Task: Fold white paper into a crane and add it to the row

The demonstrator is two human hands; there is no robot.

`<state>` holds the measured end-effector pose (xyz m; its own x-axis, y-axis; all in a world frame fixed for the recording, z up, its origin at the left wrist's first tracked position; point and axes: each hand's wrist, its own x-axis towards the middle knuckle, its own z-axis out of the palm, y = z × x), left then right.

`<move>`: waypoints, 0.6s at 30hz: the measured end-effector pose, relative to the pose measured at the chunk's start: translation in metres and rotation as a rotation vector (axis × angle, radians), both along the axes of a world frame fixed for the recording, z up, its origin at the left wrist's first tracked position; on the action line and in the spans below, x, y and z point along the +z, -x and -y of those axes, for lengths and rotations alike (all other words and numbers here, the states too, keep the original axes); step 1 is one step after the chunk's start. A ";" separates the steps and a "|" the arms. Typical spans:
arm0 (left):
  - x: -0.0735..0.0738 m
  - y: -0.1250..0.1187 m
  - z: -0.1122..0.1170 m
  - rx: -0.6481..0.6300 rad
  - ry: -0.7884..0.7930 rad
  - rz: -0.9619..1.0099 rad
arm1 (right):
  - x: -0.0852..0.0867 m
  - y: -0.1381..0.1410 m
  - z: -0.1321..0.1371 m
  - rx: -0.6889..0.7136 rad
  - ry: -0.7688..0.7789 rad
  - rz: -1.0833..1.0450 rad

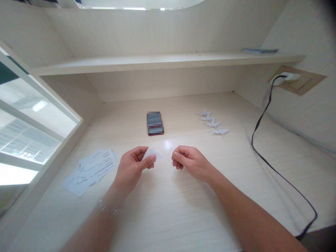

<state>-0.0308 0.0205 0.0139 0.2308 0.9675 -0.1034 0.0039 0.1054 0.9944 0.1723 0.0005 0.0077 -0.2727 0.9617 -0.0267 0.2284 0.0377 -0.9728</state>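
Observation:
My left hand (135, 162) pinches a small folded white paper (151, 153) between thumb and fingers, a little above the desk. The paper's pointed end faces right, towards my other hand. My right hand (190, 161) is closed, with its thumb against the curled fingers; it appears apart from the paper, and nothing shows in it. Beyond my hands a phone (155, 123), its screen blurred, lies on the desk. Several folded paper cranes (213, 124) stand in a slanting row at the back right. To the left, loose printed paper sheets (98, 166) overlap in a pile.
A raised shelf (162, 61) runs across the back of the desk (168, 210), with a thin bluish item (259, 50) on its right end. A black cable (262, 157) hangs from the wall socket (299, 80) down the right side. A window (34, 119) borders the left.

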 end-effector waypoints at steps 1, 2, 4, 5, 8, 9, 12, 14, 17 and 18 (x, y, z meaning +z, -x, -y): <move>0.000 -0.001 0.001 -0.008 -0.008 -0.001 | -0.001 0.001 0.000 0.002 0.000 -0.011; -0.001 -0.002 0.002 -0.014 -0.016 -0.002 | -0.002 0.001 0.000 0.004 0.001 -0.021; -0.001 -0.004 0.003 -0.017 -0.028 -0.007 | -0.003 0.003 -0.001 0.005 -0.001 -0.032; -0.002 -0.004 0.003 -0.015 -0.032 -0.011 | -0.004 0.003 -0.001 0.006 -0.004 -0.031; -0.002 -0.005 0.004 -0.009 -0.038 -0.035 | -0.006 0.005 0.000 0.010 -0.017 -0.007; -0.002 -0.005 0.004 -0.010 -0.037 -0.045 | -0.006 0.005 0.000 0.009 -0.021 0.003; -0.002 -0.006 0.004 -0.011 -0.035 -0.074 | -0.006 0.007 0.002 0.004 -0.038 0.050; -0.002 -0.007 0.004 -0.017 -0.035 -0.086 | -0.006 0.008 0.003 0.002 -0.052 0.086; -0.003 -0.008 0.006 -0.022 -0.029 -0.088 | -0.008 0.009 0.004 0.008 -0.059 0.115; -0.003 -0.009 0.006 -0.021 -0.027 -0.089 | -0.008 0.009 0.003 0.014 -0.055 0.117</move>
